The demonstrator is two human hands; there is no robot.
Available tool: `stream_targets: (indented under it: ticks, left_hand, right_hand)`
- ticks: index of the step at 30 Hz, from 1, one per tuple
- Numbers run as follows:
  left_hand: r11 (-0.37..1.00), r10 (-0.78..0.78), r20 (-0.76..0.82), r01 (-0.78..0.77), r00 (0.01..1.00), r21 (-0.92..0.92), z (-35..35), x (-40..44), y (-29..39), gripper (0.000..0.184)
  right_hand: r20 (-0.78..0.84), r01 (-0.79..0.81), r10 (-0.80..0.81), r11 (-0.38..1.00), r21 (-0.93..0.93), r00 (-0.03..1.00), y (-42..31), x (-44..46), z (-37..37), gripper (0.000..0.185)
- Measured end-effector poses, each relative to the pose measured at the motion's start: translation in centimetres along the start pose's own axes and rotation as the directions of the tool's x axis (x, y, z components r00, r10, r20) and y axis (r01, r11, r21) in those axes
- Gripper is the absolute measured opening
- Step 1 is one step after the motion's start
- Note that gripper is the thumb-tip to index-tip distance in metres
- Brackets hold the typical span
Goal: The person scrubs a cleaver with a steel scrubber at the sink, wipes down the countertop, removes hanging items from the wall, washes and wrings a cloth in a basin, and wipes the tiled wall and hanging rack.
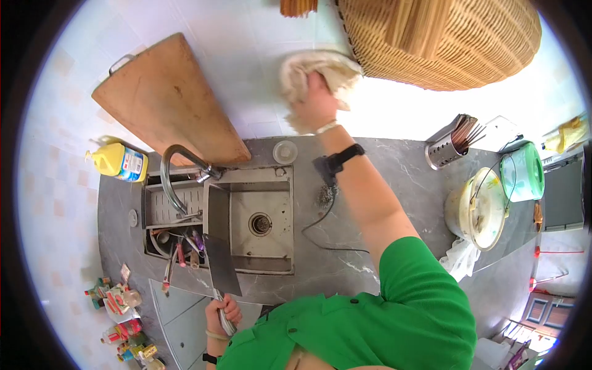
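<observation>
My right hand (317,103) reaches far forward, its fingers closed on a cream-coloured cloth (340,69) against the white tiled wall (253,55). Both look slightly blurred. Low on the left, close to my body, my left hand (223,316) grips the metal handle of a cleaver (222,266). Its broad dark blade points away from me and overlaps the near left corner of the sink (262,197). Beside the blade, knives and other utensils (180,251) stand in a side compartment.
A wooden cutting board (169,102) leans on the wall behind the curved faucet (169,179). A yellow jug (117,161) stands left. On the right are a chopstick holder (441,153), a bucket (459,213) and a green container (523,176). A wicker basket (468,43) hangs above.
</observation>
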State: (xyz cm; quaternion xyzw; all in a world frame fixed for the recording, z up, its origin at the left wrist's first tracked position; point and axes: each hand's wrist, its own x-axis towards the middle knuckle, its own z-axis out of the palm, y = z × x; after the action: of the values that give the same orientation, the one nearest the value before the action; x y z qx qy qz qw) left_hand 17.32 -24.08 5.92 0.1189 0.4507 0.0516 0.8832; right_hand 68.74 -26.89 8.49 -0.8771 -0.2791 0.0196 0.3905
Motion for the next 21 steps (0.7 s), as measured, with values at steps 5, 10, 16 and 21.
stream_targets:
  ticks: [5,10,16,21]
  left_hand:
    - [1.0,-0.015,0.045,0.017,0.999,-0.027,-1.8,0.1,0.2,0.008]
    - [0.998,-0.045,0.039,0.047,0.998,-0.05,-1.2,0.5,0.3,0.008]
    - [0.995,-0.096,0.127,0.095,0.987,0.011,-1.1,1.1,0.7,0.01]
    - [0.954,-0.065,0.28,-0.022,0.958,0.299,-4.5,2.3,1.5,0.017]
  right_hand:
    - [0.193,0.327,-0.288,0.55,-0.768,0.938,23.7,-5.7,3.8,0.06]
    - [-0.046,-0.043,0.027,0.918,-0.394,0.999,16.7,-11.0,-1.3,0.058]
    - [0.049,0.177,-0.174,0.875,-0.45,0.983,4.2,-9.5,-3.8,0.052]
    - [0.183,0.046,0.057,0.857,-0.513,0.982,8.7,-11.8,-5.6,0.057]
